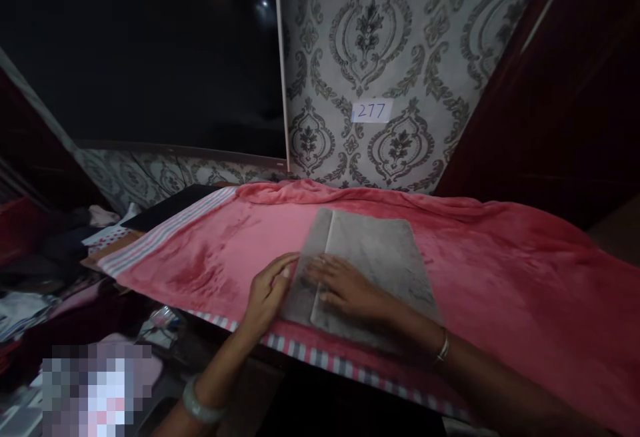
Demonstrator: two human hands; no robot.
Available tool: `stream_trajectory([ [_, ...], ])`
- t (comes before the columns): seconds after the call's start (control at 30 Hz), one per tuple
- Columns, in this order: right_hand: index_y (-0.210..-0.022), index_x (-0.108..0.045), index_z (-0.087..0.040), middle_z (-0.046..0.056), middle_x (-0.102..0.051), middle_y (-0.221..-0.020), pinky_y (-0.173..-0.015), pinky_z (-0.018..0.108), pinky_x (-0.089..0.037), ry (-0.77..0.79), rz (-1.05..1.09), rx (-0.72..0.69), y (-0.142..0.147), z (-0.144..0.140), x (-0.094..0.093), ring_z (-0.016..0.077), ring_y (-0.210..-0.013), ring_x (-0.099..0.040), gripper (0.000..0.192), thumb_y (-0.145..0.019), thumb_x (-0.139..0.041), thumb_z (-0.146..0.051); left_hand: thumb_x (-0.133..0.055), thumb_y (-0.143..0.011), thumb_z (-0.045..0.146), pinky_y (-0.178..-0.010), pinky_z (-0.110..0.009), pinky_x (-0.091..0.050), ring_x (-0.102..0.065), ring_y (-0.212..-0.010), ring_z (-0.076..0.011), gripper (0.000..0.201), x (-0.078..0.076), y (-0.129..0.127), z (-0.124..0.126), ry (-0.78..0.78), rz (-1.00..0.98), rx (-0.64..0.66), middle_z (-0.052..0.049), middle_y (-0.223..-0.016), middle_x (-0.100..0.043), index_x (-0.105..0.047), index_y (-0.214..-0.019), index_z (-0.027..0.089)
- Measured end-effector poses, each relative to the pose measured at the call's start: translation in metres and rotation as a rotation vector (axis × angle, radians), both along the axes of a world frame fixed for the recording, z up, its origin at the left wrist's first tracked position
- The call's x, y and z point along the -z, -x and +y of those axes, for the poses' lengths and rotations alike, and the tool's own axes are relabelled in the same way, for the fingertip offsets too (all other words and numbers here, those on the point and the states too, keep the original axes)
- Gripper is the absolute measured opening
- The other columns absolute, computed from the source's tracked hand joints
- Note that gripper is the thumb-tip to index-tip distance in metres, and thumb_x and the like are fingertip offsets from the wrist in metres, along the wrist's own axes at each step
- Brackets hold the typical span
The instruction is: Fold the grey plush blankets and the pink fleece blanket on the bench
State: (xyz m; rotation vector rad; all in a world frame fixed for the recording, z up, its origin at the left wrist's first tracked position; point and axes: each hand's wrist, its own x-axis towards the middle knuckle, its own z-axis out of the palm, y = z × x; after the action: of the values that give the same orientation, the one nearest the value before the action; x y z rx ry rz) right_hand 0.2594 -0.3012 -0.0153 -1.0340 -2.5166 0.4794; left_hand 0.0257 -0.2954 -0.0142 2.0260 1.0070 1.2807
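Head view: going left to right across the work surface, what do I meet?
Clutter pile → pink blanket's striped left edge → left hand → right hand on the folded grey cloth → bare pink blanket.

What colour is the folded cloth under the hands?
Grey; the folded cloth shows best in the head view, on a pink blanket.
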Motion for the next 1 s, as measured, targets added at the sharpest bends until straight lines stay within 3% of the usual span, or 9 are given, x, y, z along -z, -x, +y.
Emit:
stream_trajectory([
  [0.07, -0.157, -0.034, -0.028, 0.01, -0.027, -0.164, -0.121, 0.06, -0.009, 0.0, -0.101, -0.051, 0.002, -0.006, 0.007, 0.0307, -0.152, -0.014, 0.065, -0.101, -0.042, -0.06, -0.039, -0.101, 0.043, -0.113, -0.045, -0.044, -0.056, -0.131, -0.0228, 0.045, -0.008, -0.02, 0.023, 0.004, 0.153, 0.182, -0.009, -0.139, -0.063, -0.062, -0.134, 0.021],
  [0.17, -0.158, -0.032, -0.029, 0.008, -0.028, -0.163, -0.123, 0.056, -0.007, 0.02, -0.131, -0.061, 0.008, -0.012, 0.011, 0.0285, -0.152, -0.016, 0.062, -0.102, -0.045, -0.053, -0.039, -0.101, 0.046, -0.121, -0.049, -0.031, -0.039, -0.146, -0.0236, 0.051, -0.013, -0.06, 0.061, -0.07, 0.471, 0.442, -0.009, -0.156, -0.045, -0.052, -0.145, 0.024],
  [0.23, -0.157, -0.035, -0.028, 0.008, -0.031, -0.162, -0.123, 0.052, -0.008, 0.042, -0.116, -0.054, 0.009, -0.013, 0.011, 0.0278, -0.151, -0.018, 0.06, -0.102, -0.046, -0.052, -0.043, -0.099, 0.047, -0.122, -0.056, -0.023, -0.029, -0.151, -0.0274, 0.056, -0.011, -0.086, 0.088, -0.101, 0.699, 0.495, -0.011, -0.161, -0.035, -0.046, -0.149, 0.023],
  [0.33, -0.158, -0.033, -0.028, 0.006, -0.024, -0.164, -0.124, 0.052, -0.004, 0.066, -0.091, -0.056, 0.008, -0.011, 0.01, 0.027, -0.152, -0.015, 0.062, -0.103, -0.043, -0.055, -0.047, -0.098, 0.048, -0.12, -0.063, -0.016, -0.02, -0.153, -0.0329, 0.061, -0.005, -0.114, 0.126, -0.121, 0.945, 0.418, -0.015, -0.164, -0.027, -0.04, -0.152, 0.02],
  [0.5, -0.159, -0.027, -0.032, 0.003, -0.017, -0.166, -0.124, 0.052, -0.001, 0.119, -0.092, -0.046, 0.005, -0.013, 0.006, 0.0248, -0.154, -0.008, 0.062, -0.103, -0.04, -0.056, -0.036, -0.099, 0.057, -0.123, -0.058, -0.012, -0.017, -0.154, -0.0307, 0.068, 0.002, -0.13, 0.166, -0.073, 0.999, 0.208, -0.015, -0.166, -0.019, -0.03, -0.157, 0.021],
  [0.77, -0.159, -0.028, -0.03, 0.003, -0.019, -0.166, -0.124, 0.051, 0.0, 0.129, -0.094, -0.031, 0.005, -0.012, 0.003, 0.0241, -0.154, -0.008, 0.061, -0.104, -0.04, -0.055, -0.026, -0.097, 0.064, -0.123, -0.056, -0.013, -0.01, -0.155, -0.0306, 0.074, 0.008, -0.133, 0.176, -0.012, 1.019, 0.074, -0.01, -0.167, -0.018, -0.025, -0.159, 0.024],
  [0.93, -0.159, -0.028, -0.029, 0.003, -0.018, -0.166, -0.124, 0.051, 0.001, 0.154, -0.101, -0.071, 0.011, -0.021, 0.007, 0.0239, -0.154, -0.006, 0.061, -0.104, -0.041, -0.053, -0.031, -0.097, 0.063, -0.12, -0.061, -0.015, -0.013, -0.154, -0.0345, 0.074, -0.008, -0.134, 0.179, 0.045, 1.11, 0.129, -0.014, -0.167, -0.016, -0.027, -0.158, 0.022],
  [1.0, -0.159, -0.028, -0.03, 0.003, -0.018, -0.166, -0.124, 0.051, 0.001, 0.177, -0.076, -0.11, 0.014, -0.031, 0.004, 0.0238, -0.154, -0.005, 0.061, -0.104, -0.043, -0.053, -0.035, -0.096, 0.062, -0.119, -0.064, -0.013, -0.013, -0.154, -0.0367, 0.073, -0.014, -0.137, 0.175, -0.026, 1.092, 0.132, -0.016, -0.167, -0.015, -0.031, -0.157, 0.021],
])
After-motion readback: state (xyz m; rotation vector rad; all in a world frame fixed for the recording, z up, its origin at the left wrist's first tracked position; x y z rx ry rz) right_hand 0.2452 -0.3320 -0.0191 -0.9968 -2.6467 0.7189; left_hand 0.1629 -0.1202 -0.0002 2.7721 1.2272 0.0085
